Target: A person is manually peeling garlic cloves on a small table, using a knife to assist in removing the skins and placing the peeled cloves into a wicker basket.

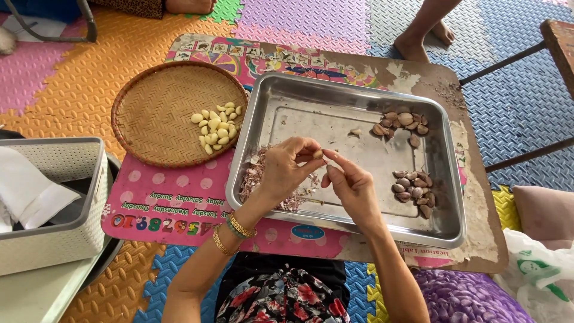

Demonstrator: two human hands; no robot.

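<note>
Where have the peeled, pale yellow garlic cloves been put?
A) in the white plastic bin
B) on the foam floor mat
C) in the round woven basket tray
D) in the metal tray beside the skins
C: the peeled cloves lie in a small heap on the round woven basket tray, left of the metal tray, which holds only unpeeled cloves and a pile of skins.

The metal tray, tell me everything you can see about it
The metal tray is rectangular, shiny steel with rounded corners and a raised rim, lying flat on a small worn table. Inside are two heaps of unpeeled garlic cloves at its right and a pile of papery skins at its left. A woven basket sits beside it.
</note>
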